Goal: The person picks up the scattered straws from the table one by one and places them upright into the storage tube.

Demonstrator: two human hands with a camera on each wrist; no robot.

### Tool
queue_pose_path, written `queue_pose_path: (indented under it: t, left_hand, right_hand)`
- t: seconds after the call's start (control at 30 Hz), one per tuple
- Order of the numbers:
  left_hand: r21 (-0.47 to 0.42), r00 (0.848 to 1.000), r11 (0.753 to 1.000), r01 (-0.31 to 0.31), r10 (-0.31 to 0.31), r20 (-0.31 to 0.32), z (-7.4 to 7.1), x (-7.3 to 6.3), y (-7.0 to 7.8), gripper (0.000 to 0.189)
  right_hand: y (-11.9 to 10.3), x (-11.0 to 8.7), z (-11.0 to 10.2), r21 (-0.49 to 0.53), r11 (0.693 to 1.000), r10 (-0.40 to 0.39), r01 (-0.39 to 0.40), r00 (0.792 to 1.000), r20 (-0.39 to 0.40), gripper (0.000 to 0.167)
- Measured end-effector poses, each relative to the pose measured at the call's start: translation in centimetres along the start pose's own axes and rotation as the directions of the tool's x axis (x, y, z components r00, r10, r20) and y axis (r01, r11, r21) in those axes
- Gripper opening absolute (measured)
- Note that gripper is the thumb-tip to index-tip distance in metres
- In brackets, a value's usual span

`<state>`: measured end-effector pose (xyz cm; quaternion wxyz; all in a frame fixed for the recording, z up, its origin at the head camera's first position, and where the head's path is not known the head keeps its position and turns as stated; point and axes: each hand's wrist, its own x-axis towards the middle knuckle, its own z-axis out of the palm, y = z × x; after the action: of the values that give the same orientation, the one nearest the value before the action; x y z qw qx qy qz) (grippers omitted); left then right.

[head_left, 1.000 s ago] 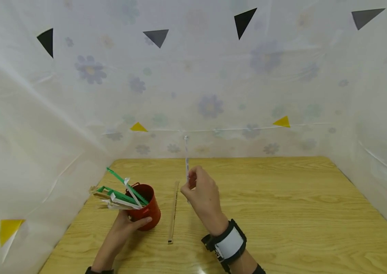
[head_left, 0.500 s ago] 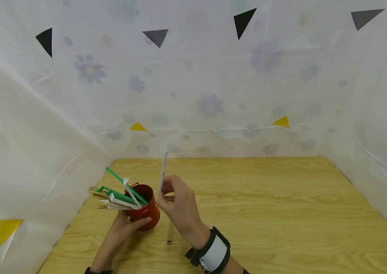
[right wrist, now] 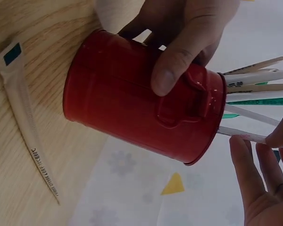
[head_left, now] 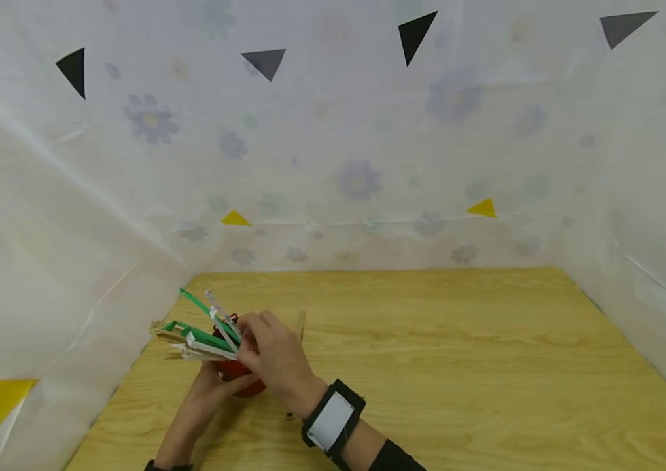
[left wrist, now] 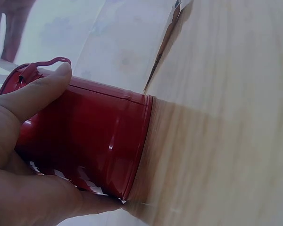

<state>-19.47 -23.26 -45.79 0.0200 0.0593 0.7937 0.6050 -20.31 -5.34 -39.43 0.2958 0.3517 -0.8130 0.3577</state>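
Note:
My left hand (head_left: 206,392) grips a small red metal bucket (right wrist: 132,99), with the thumb along its side below a wire handle. The bucket's base is right at the tabletop. Green, white and brown slim wrapped straws (head_left: 200,340) lean out of its mouth to the left. Between thumb and fingers, my right hand (head_left: 277,363) pinches a slim white wrapped straw (right wrist: 243,135). One end of that straw is at the bucket's rim and passes inside, while its other end points up and left in the head view.
Just right of the bucket, a slim brown paper-wrapped stick (right wrist: 28,113) with printed lettering lies on the wooden table (head_left: 456,366). White flowered sheeting (head_left: 333,144) hangs behind and at both sides, with black, grey and yellow triangles on it.
My right hand has moved left and carried the white wrapped straw from above the brown stick to the bucket's mouth. The straw has tipped leftward. My left hand has kept its hold.

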Motion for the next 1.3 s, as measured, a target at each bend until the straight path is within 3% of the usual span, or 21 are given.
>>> queue_pose_path:
  t: [0.23,0.5,0.77,1.07,1.3]
  left_hand:
    - [0.015,1.0,1.0,0.024,-0.024,0.0,-0.1,0.2,0.2,0.106]
    - [0.02,0.999,0.998,0.052,-0.052,-0.006,-0.1,0.1,0.0,0.105]
    - [0.015,0.998,0.998,0.062,-0.062,-0.008,-0.1,0.1,0.2,0.105]
    - [-0.005,0.998,0.998,0.065,-0.065,-0.005,-0.2,-0.1,0.2,0.101]
    - [-0.037,0.999,0.999,0.04,-0.04,0.002,0.2,0.1,0.3,0.098]
  right_hand:
    - [0.5,0.1,0.8,-0.11,0.994,-0.004,0.013,0.997,0.077,0.023]
    - [0.2,0.6,0.8,-0.15,0.989,0.007,0.013,0.991,0.134,0.018]
    - [0.1,0.8,0.6,-0.123,0.992,0.046,-0.024,0.983,0.178,0.019]
    - [-0.1,0.7,0.1,-0.021,0.995,0.102,-0.1,0.956,0.274,0.027]
    - [0.9,-0.1,-0.9,-0.013,0.99,0.141,-0.143,0.957,0.254,0.029]
